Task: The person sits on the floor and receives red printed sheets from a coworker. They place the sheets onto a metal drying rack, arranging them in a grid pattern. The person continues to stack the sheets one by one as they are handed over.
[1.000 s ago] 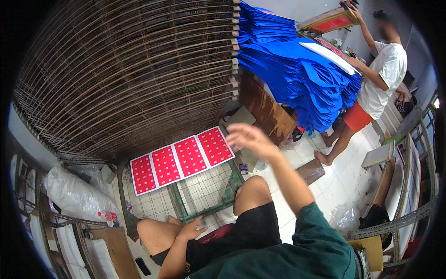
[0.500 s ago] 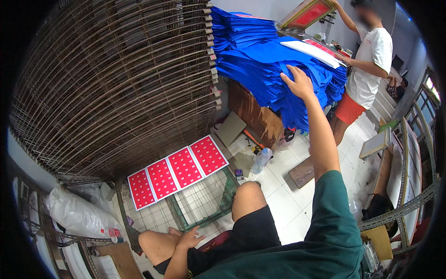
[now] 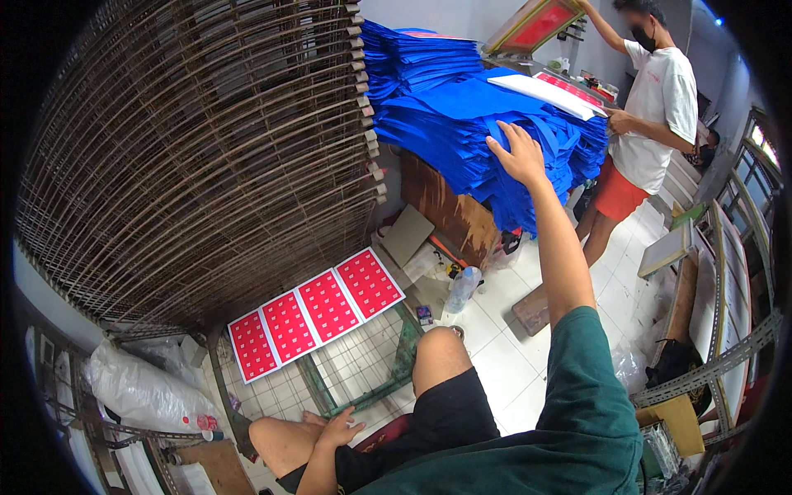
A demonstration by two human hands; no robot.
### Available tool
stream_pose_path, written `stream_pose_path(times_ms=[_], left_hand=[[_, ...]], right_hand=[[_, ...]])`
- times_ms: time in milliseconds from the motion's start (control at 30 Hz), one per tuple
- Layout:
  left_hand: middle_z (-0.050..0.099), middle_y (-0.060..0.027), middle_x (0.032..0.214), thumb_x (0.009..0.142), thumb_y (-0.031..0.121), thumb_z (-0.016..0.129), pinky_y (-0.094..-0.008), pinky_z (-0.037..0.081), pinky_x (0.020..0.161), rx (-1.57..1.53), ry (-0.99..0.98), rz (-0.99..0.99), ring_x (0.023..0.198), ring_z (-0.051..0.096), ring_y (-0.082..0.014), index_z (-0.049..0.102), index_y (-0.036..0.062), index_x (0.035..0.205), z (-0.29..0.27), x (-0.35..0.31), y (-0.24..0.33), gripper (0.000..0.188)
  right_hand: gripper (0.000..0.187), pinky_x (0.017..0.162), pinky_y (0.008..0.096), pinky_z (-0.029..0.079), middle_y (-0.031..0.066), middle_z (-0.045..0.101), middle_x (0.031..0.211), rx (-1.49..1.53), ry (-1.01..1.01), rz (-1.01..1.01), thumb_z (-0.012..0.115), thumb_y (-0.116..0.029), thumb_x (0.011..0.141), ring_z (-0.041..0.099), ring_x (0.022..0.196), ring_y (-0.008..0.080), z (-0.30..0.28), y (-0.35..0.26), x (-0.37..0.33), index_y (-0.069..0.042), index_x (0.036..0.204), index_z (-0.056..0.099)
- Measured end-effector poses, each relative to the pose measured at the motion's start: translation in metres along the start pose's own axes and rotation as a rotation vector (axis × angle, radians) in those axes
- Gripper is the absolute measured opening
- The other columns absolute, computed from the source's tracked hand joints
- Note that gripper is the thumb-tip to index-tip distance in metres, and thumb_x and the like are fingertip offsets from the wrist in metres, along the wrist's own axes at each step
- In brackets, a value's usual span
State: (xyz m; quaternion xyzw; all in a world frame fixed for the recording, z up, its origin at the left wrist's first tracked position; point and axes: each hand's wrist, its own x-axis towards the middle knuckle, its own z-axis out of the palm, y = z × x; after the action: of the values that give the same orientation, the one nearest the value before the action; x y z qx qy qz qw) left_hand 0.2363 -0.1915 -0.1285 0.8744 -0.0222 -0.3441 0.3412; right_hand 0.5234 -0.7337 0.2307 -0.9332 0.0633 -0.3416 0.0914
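Note:
My right hand (image 3: 518, 154) is stretched forward with its fingers spread, in front of a large, sagging pile of blue fabric pieces (image 3: 462, 107). Whether its fingertips touch the fabric I cannot tell. Down by my bent knee, my left hand (image 3: 338, 429) hangs with its fingers apart and nothing in it. Ahead of that hand, several red printed sheets with white borders (image 3: 323, 305) lie in a row on the lowest wire shelf of a green-framed drying rack (image 3: 367, 392). White sheets (image 3: 544, 95) and a red printed sheet (image 3: 569, 88) rest at the pile's far right.
A co-worker in a white shirt (image 3: 660, 115) stands behind the pile, holding up a printing screen (image 3: 536, 26). Raised rack shelves (image 3: 198, 157) fill the left. A plastic bottle (image 3: 464, 289) and a brown block (image 3: 532, 311) are on the tiled floor. Metal shelving (image 3: 718, 363) stands at right.
The view has shifted slightly, and both my hands keep nearly the same pose. The co-worker's lower hand has drawn back from over the red sheet to its near edge.

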Motion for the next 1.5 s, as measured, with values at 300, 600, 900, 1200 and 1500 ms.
stream_pose_path(times_ms=[300, 600, 900, 1200, 1500], left_hand=[[0.06, -0.0181, 0.109, 0.074, 0.047, 0.066, -0.0356, 0.047, 0.083, -0.051, 0.018, 0.002, 0.095, 0.06, -0.0283, 0.036, 0.0095, 0.135, 0.003, -0.001, -0.012, 0.078], [0.061, -0.0174, 0.106, 0.074, 0.045, 0.067, -0.036, 0.046, 0.084, -0.002, 0.076, 0.055, 0.096, 0.06, -0.0297, 0.038, 0.0067, 0.134, 0.006, 0.002, -0.018, 0.077], [0.061, -0.0192, 0.107, 0.074, 0.043, 0.068, -0.0378, 0.047, 0.083, -0.085, 0.074, 0.043, 0.097, 0.06, -0.0306, 0.038, 0.0067, 0.133, -0.001, -0.005, -0.004, 0.075], [0.06, -0.0183, 0.108, 0.073, 0.043, 0.067, -0.0395, 0.048, 0.082, -0.049, 0.083, 0.012, 0.098, 0.059, -0.0318, 0.037, 0.0082, 0.134, -0.009, -0.013, 0.008, 0.076], [0.057, -0.0186, 0.114, 0.075, 0.044, 0.067, -0.0367, 0.048, 0.08, -0.107, 0.063, 0.008, 0.098, 0.059, -0.0287, 0.036, 0.0069, 0.135, -0.006, -0.009, 0.001, 0.078]], right_hand=[[0.059, 0.095, 0.0406, 0.037, 0.0184, 0.054, 0.12, 0.23, 0.102, 0.043, 0.054, -0.053, 0.08, 0.049, 0.113, 0.0321, -0.006, 0.0, 0.006, -0.008, 0.118, 0.055], [0.058, 0.089, 0.0387, 0.042, 0.0146, 0.058, 0.114, 0.186, 0.152, 0.016, 0.062, -0.048, 0.076, 0.055, 0.105, 0.031, -0.005, -0.001, -0.005, -0.002, 0.111, 0.058], [0.057, 0.089, 0.0395, 0.042, 0.0142, 0.057, 0.114, 0.156, 0.169, 0.018, 0.061, -0.046, 0.076, 0.055, 0.105, 0.0309, 0.0, 0.0, -0.006, -0.002, 0.111, 0.057], [0.057, 0.094, 0.0396, 0.037, 0.0121, 0.054, 0.119, 0.1, 0.145, 0.05, 0.06, -0.047, 0.078, 0.051, 0.111, 0.0286, 0.003, -0.002, -0.008, -0.005, 0.116, 0.055], [0.056, 0.089, 0.0394, 0.041, 0.0145, 0.058, 0.114, 0.192, 0.154, 0.056, 0.06, -0.048, 0.078, 0.054, 0.107, 0.0292, -0.001, -0.003, -0.007, -0.005, 0.113, 0.058]])
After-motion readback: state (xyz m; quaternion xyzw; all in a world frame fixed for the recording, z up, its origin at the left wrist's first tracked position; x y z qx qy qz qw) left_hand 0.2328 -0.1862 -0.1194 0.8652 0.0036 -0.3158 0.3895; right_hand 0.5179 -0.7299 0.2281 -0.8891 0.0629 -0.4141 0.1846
